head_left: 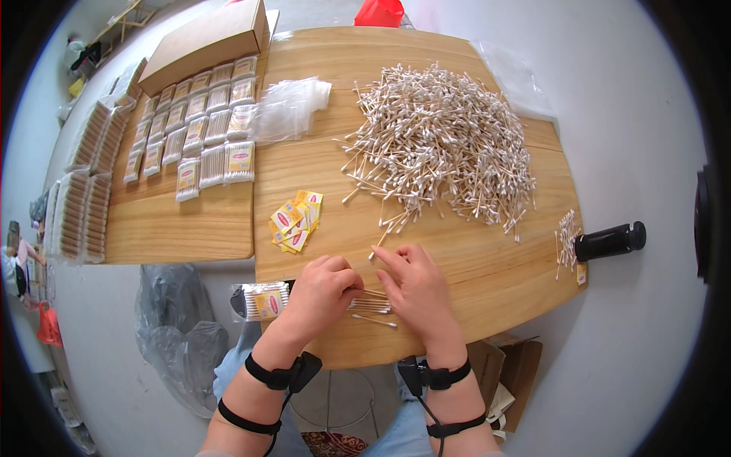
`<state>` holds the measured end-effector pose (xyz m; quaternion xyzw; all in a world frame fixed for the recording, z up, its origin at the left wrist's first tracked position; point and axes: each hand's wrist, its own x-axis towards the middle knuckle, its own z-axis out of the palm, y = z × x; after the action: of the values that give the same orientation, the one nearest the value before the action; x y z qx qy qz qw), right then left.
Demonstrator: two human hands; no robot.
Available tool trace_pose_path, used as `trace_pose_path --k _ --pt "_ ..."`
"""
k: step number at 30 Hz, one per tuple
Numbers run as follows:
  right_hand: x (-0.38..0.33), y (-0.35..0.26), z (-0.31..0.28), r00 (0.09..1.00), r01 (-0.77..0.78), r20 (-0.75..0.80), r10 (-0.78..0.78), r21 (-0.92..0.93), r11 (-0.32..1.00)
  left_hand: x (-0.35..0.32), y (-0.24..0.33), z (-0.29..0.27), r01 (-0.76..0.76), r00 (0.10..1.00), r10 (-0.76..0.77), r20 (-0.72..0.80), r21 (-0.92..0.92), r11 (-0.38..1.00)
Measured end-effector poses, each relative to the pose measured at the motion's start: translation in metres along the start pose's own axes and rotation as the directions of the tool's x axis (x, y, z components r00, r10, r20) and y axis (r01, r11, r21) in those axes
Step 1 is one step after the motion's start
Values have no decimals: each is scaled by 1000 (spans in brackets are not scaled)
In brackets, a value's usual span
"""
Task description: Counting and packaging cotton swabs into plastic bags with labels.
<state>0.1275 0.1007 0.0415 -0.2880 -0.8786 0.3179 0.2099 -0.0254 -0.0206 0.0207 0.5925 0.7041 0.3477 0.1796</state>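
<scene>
Hands meet at six o'clock on the wooden table [472, 266], seen from the head camera. The left hand [324, 293] is curled, its fingertips pinching one end of a small row of cotton swabs [371, 305] that lies flat on the wood. The right hand [417, 288] lies palm down just beside it, fingers spread and loose, the index finger stretched toward eleven o'clock; it touches the row but clasps nothing. One loose swab [375, 321] lies just below the row, near the table's edge.

At one o'clock from the hands a big pile of swabs [442, 141] covers the far half of the table. At eleven o'clock, near the hands, sits a small heap of yellow and red paper labels [295, 221]. A filled packet of swabs [263, 300] lies at nine o'clock, just off the table's left edge, over a grey plastic bag [171, 320]. Clear empty bags [289, 107] lie toward twelve o'clock. On a second table at ten o'clock, finished packets [205, 122] stand in rows, with a cardboard box [205, 42] beyond them. At three o'clock a black cylinder [609, 240] lies at the table's rim beside a few stray swabs [566, 240].
</scene>
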Motion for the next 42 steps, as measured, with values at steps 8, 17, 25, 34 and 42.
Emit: trace_pose_path --k 8,17,25,34,42 --pt "6 16 12 996 79 -20 -83 -139 987 0 -3 -1 3 999 -5 -35 -69 998" --pt "3 26 -12 970 61 232 -67 37 997 1 3 5 61 986 -86 -146 -169 984" --pt "22 15 12 983 21 -169 -66 -259 966 0 7 5 -29 995 29 -93 4 1000" --pt "13 47 5 951 -271 -173 257 -69 960 0 4 5 -9 994 4 -107 -54 999" --pt "21 27 8 979 -67 -201 25 -207 976 -1 3 9 4 990 -13 -137 -70 998"
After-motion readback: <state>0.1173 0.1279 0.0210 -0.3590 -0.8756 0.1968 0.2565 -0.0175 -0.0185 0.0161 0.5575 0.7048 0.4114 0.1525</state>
